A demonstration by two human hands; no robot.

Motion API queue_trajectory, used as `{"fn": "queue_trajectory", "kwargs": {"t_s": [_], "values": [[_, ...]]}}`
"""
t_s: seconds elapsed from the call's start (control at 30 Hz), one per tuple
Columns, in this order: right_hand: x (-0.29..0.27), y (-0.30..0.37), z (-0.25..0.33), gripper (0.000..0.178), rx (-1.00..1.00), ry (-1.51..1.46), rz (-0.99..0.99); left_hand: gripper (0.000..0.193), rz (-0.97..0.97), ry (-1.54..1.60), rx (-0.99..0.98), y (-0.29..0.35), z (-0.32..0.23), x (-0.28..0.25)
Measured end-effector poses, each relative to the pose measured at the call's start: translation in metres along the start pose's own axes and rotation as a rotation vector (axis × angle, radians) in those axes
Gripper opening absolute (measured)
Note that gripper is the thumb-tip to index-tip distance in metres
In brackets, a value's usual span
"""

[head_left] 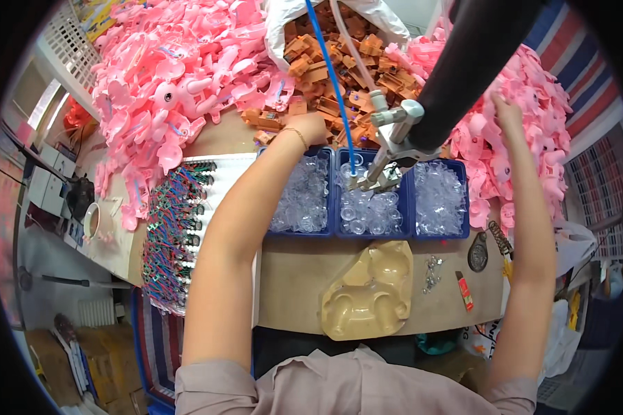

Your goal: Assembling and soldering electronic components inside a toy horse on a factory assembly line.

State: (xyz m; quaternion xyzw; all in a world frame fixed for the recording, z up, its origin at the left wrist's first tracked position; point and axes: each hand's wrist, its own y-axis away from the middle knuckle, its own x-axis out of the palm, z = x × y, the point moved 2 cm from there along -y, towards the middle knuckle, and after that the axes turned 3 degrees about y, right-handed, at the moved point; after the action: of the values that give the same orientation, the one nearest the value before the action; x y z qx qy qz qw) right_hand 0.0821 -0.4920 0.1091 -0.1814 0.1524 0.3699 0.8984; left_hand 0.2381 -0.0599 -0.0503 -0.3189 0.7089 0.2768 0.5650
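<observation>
- Tan moulded tray (pixel 367 294), hollow-formed, on the table's near edge; long axis slants from lower left to upper right; neither hand touches it.
- Red strip (pixel 464 290), small metal pieces (pixel 432 273) and dark oval item (pixel 477 252): loose on the table, right of the tray.
- Blue bins (pixel 337 200), three in a row, filled with clear plastic parts; they lie nearer the body than either hand.
- Wire bundles (pixel 176 235), many-coloured, with small dark ends; left of the bins, beside the left forearm.
- Left hand (pixel 308 129), bracelet at the wrist, above the far edge of the left bin, at the near edge of the orange-brown blocks; fingers largely turned from view, so grip cannot be told.
- Orange-brown blocks (pixel 311 72), directly ahead of the left fingers and the nearer hand's stock; long axes point every way, with no shared line.
- Right hand (pixel 507 111), arm extended, at the left side of the right-hand pink heap; fingertips blend into it, grip cannot be told.
- Pink parts (pixel 540 117), heaped around and rightward of the right fingers; axes mixed; left hand well apart.
</observation>
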Motion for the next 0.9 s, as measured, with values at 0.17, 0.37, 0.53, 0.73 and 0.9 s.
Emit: {"fn": "queue_trajectory", "kwargs": {"t_s": [0.17,0.37,0.53,0.73,0.9], "values": [[-0.046,0.096,-0.005,0.019,-0.345,-0.214,-0.179,0.036,-0.174,0.11,0.184,-0.011,-0.054,-0.019],[-0.053,0.352,0.053,0.013,-0.092,-0.055,0.41,0.032,-0.537,1.038,-0.025,0.072,0.057,-0.048],[-0.039,0.415,0.029,0.025,-0.735,0.375,0.841,0.021,-0.493,1.93,-0.238,0.111,0.066,-0.091],[-0.014,0.429,0.025,0.057,-0.814,0.555,0.799,0.027,-0.149,1.956,-0.22,0.265,-0.018,-0.092],[0.001,0.428,0.008,0.065,-0.712,0.448,0.876,0.053,-0.178,1.823,-0.365,0.371,-0.173,-0.04]]}}
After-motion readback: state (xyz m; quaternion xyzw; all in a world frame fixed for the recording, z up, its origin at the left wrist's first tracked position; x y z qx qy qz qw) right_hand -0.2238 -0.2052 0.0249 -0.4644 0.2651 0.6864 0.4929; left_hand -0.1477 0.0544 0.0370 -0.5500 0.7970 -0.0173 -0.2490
